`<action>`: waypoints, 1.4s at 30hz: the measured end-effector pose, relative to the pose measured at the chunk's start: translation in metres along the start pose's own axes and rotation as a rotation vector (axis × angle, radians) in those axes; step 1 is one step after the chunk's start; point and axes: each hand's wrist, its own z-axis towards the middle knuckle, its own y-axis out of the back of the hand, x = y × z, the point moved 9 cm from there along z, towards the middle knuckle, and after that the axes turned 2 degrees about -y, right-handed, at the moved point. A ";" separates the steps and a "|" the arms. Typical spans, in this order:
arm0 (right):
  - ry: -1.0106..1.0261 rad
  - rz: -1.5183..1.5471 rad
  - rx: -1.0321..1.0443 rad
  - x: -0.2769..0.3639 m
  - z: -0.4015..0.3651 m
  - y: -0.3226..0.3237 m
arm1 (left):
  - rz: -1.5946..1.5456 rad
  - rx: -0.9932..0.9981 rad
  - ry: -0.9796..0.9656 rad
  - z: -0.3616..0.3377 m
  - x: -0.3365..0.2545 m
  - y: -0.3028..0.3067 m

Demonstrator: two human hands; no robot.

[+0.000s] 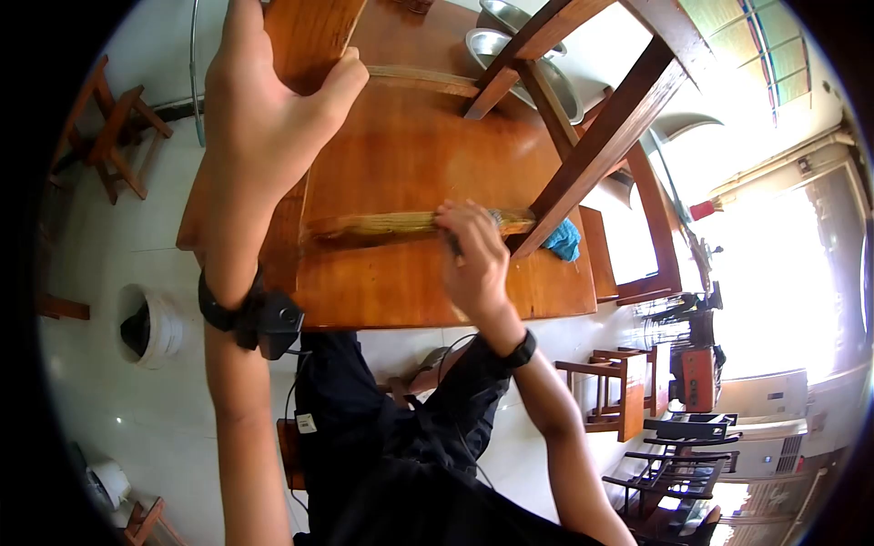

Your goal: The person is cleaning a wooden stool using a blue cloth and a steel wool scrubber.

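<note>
At the upper left, my left hand (273, 109) is closed on a brown wooden board (314, 41), thumb along its near edge and fingers partly hidden. My right hand (475, 255) bends its fingers over a long, yellowish strip (382, 226) that runs across the brown wooden tabletop (391, 291). A small dark spot shows by these fingers; I cannot tell what they hold. Right of this hand, a slanting wooden leg (605, 141) reaches down to the strip's end. Beside its foot lies a crumpled blue cloth (564, 240).
Metal bowls (553, 86) stand at the back, behind a second wooden leg (537, 41). A white bucket (153, 326) with something dark inside is on the floor at left. Wooden stools (619, 391) stand at right, and a small wooden stool (118, 141) at far left.
</note>
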 end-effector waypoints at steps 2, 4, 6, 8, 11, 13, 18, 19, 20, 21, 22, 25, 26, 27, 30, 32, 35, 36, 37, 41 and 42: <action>0.039 -0.023 0.031 0.005 0.001 0.002 | -0.003 -0.042 0.055 0.000 0.003 -0.003; 0.056 -0.021 0.054 -0.009 0.001 0.011 | -0.005 -0.057 0.109 -0.005 0.018 -0.002; 0.054 -0.015 0.043 -0.020 0.000 0.014 | -0.227 0.013 0.072 -0.007 0.041 -0.005; 0.055 -0.007 0.059 -0.015 0.003 0.007 | -0.107 0.012 0.040 -0.003 0.038 0.001; 0.034 0.022 0.055 -0.005 -0.001 0.008 | -0.069 0.022 0.037 -0.008 0.034 -0.001; 0.042 -0.022 0.060 -0.018 -0.003 0.018 | -0.207 -0.004 0.046 -0.005 0.032 -0.002; 0.025 0.007 0.030 -0.007 0.000 0.003 | 0.017 -0.016 0.053 -0.005 0.027 0.000; 0.023 0.005 0.028 -0.008 -0.001 0.005 | -0.095 -0.027 0.049 0.001 0.027 0.001; 0.042 0.005 0.039 -0.007 -0.002 0.006 | -0.099 -0.023 0.049 -0.001 0.021 0.001; 0.063 0.007 0.049 -0.006 -0.003 0.008 | -0.036 0.002 0.053 -0.004 0.013 0.002; 0.075 -0.022 0.040 -0.011 -0.005 0.013 | 0.032 0.022 0.054 -0.002 0.005 0.004; 0.054 -0.108 0.038 -0.028 -0.003 0.025 | 0.046 0.099 0.125 0.000 0.029 0.003; 0.060 -0.106 0.039 -0.029 -0.003 0.027 | -0.133 0.047 0.168 -0.002 0.031 0.005; 0.005 -0.082 0.022 -0.032 -0.003 0.031 | -0.134 0.044 0.168 -0.003 0.033 0.005; -0.147 -0.038 -0.124 -0.045 -0.013 0.062 | 0.045 0.022 0.070 0.004 0.010 0.018; -0.276 0.064 -0.318 -0.068 -0.029 0.089 | 0.183 0.378 0.388 0.009 -0.011 0.018; -0.312 0.100 -0.462 -0.083 -0.049 0.108 | 0.229 0.376 0.412 0.009 -0.016 0.020; -0.310 0.068 -0.428 -0.086 -0.053 0.107 | 0.222 0.376 0.407 0.004 0.002 0.010; -0.308 0.065 -0.434 -0.084 -0.055 0.109 | 0.097 0.225 0.253 0.004 0.023 0.003; -0.234 -0.255 -0.362 -0.073 -0.060 0.094 | -0.039 0.037 0.073 0.004 0.030 0.006; -0.314 -0.189 -0.418 -0.083 -0.066 0.094 | -0.039 0.037 0.072 0.004 0.031 0.005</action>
